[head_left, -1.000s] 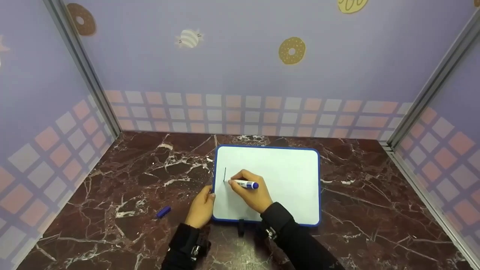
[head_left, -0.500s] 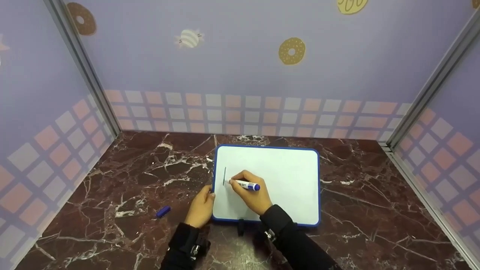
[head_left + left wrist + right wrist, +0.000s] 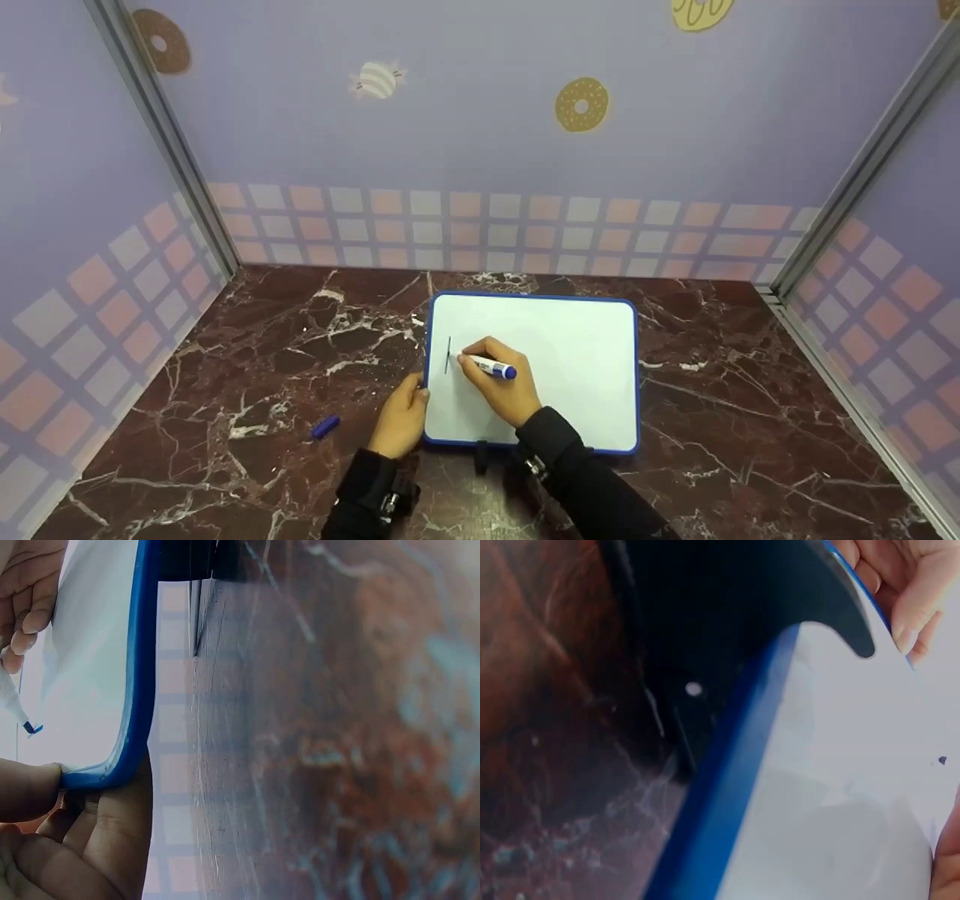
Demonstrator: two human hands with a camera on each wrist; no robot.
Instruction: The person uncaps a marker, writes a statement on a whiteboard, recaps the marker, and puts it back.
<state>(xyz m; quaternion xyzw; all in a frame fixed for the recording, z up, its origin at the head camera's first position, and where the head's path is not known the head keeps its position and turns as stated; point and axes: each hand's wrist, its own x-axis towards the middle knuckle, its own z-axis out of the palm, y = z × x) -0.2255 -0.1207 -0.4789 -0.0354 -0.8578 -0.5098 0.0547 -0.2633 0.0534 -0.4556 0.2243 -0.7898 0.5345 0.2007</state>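
Note:
A small whiteboard [image 3: 555, 375] with a blue frame stands on the marbled tabletop, its lower edge nearest me. My left hand [image 3: 401, 416] grips its left edge; in the left wrist view the thumb [image 3: 30, 791] lies over the front of the frame and the fingers [image 3: 112, 832] curl behind. My right hand [image 3: 506, 382] pinches a white marker with a blue end [image 3: 495, 367], uncapped, in a writing hold. Its dark tip [image 3: 28, 727] is at the board, beside a short blue stroke. A thin upright line [image 3: 448, 356] runs down the board's left part.
A blue marker cap [image 3: 325, 427] lies on the marbled tabletop [image 3: 247, 375], left of my left hand. A black piece [image 3: 481, 457] sits at the board's lower edge. Patterned walls [image 3: 480, 135] with metal corner posts [image 3: 165, 142] close off the back and sides.
The upright line has grown a little longer downward. Since then, my right hand has moved the marker tip slightly up, to about the line's middle. My left hand stays on the board's edge.

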